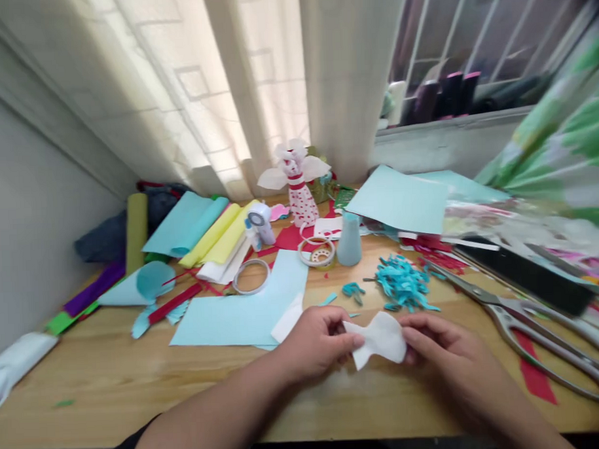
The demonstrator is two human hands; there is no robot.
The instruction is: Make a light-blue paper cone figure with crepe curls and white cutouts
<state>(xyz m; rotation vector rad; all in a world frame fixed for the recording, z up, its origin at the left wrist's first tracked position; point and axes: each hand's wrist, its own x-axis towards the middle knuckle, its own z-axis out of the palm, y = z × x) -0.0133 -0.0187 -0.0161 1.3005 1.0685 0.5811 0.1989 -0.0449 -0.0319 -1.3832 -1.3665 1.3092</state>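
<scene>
Between my hands, just above the front of the table, is a small white paper cutout [382, 336] with a rounded right end and a narrower waist. My left hand [323, 341] pinches its left end between thumb and fingers. On the other side my right hand [439, 347] grips the rounded edge the same way. Beyond them lies a pile of curled turquoise paper strips [404, 283], with a smaller turquoise clump [353, 291] beside it. A white paper piece [289, 320] rests near my left wrist on a light blue sheet [224, 319].
Large scissors [499, 302] lie at the right by a black flat object [532, 278]. Tape rolls [251, 276], a light blue cone [349, 239] and a red-dotted white figure [302, 201] stand farther back. Rolled coloured paper [221, 234] fills the left.
</scene>
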